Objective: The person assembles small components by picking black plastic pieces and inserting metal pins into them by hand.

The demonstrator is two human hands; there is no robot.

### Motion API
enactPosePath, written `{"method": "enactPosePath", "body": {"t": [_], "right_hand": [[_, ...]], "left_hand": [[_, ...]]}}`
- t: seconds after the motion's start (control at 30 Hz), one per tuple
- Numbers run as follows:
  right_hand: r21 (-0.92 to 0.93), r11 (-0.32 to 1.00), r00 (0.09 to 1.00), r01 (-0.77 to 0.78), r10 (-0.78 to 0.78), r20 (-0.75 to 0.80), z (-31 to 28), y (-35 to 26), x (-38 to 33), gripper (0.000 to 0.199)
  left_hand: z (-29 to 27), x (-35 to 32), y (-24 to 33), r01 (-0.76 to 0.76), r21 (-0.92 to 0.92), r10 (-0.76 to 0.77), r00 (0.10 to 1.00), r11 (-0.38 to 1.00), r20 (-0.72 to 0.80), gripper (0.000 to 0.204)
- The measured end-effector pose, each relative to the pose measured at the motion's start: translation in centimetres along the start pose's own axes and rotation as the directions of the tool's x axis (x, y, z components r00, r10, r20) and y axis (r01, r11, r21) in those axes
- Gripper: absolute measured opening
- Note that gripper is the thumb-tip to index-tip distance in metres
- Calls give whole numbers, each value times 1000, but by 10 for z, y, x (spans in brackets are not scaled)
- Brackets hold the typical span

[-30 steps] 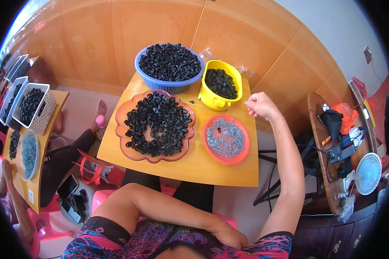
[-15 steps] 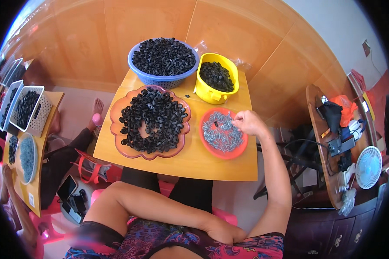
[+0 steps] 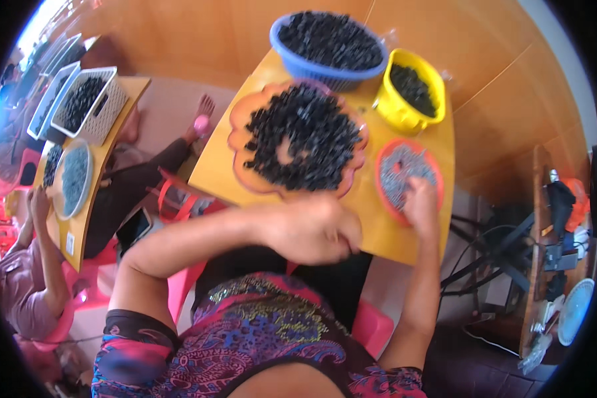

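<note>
My left hand (image 3: 317, 229) is curled closed and blurred in front of the table's near edge; whatever it may hold is hidden. My right hand (image 3: 420, 205) reaches into a shallow red-orange plate (image 3: 385, 204) of small silver screws (image 3: 396, 178). Its fingertips are pressed together on the screws, and what they grip is too small to make out. Left of that plate, a scalloped orange tray (image 3: 244, 174) holds a heap of small black plastic parts (image 3: 312, 126), with a bare patch in the heap's middle.
A blue basket (image 3: 305, 66) and a yellow tub (image 3: 399, 121), both full of black parts, stand at the table's back. On the left, another person sits at a table with a white basket (image 3: 113, 109) and a plate of screws (image 3: 77, 179). A fan (image 3: 576, 312) stands far right.
The view has shifted, so the table appears farther right. My left hand has come up from my lap to the table's near edge. My right hand has moved from the plate's right rim onto the screws.
</note>
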State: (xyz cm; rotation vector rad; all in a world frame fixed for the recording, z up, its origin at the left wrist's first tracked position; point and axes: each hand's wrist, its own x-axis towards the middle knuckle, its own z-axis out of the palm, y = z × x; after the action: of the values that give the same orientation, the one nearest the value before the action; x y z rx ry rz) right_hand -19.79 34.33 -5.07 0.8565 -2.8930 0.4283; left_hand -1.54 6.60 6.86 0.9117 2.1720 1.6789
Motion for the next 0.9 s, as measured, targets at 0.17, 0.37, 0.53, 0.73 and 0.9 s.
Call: {"method": "enactPosePath", "body": {"t": [0.17, 0.37, 0.53, 0.73, 0.9], "right_hand": [[99, 995, 988, -14, 29, -152, -16, -19, 3, 20], [198, 944, 932, -264, 303, -199, -20, -25, -6, 26], [117, 981, 924, -155, 186, -335, -32, -30, -19, 19], [293, 935, 902, -201, 294, -316, -27, -34, -28, 18], [362, 915, 905, -176, 295, -307, -28, -42, -29, 14]], "left_hand": [[-55, -59, -44, 279, 495, -18, 883, 823, -468, 11], [-87, -74, -73, 391, 726, 57, 860, 566, -508, 22], [-95, -54, -114, 456, 798, -27, 874, 394, -486, 21], [-104, -47, -117, 485, 729, -157, 867, 483, -473, 17], [-103, -46, -116, 371, 714, 31, 876, 593, -481, 16]]}}
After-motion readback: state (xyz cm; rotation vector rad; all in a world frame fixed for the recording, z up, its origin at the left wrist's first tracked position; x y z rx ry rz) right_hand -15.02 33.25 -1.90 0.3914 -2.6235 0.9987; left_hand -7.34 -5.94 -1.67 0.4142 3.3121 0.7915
